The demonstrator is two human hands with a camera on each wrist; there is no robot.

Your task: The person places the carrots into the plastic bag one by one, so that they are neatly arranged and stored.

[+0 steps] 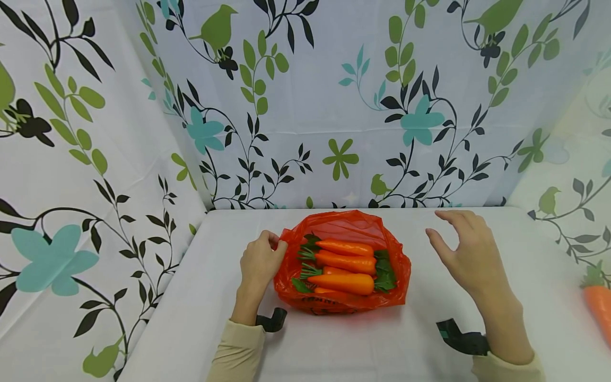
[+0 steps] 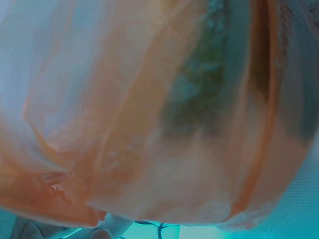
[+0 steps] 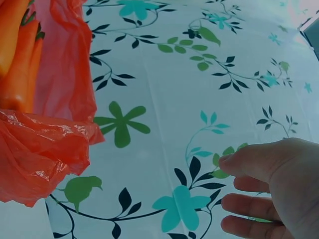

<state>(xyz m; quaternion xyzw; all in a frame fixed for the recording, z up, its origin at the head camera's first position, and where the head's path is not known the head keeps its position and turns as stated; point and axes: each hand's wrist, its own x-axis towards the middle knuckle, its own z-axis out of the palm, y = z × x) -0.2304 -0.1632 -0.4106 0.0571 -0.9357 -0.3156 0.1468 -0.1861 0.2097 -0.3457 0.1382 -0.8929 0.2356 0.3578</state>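
A red plastic bag lies with its mouth spread wide on the white table. Inside it are several orange carrots with short green tops, and some leafy greens at their right ends. My left hand pinches the bag's left rim between thumb and fingers. In the left wrist view the bag fills most of the picture, and only bits of fingers show below it. To the right of the bag, my right hand is held apart from it, fingers spread and holding nothing.
Another carrot with a green top is at the far right edge, partly cut off. A white cloth with printed leaves and birds hangs behind the white table and at its sides. Black wrist straps sit on both forearms.
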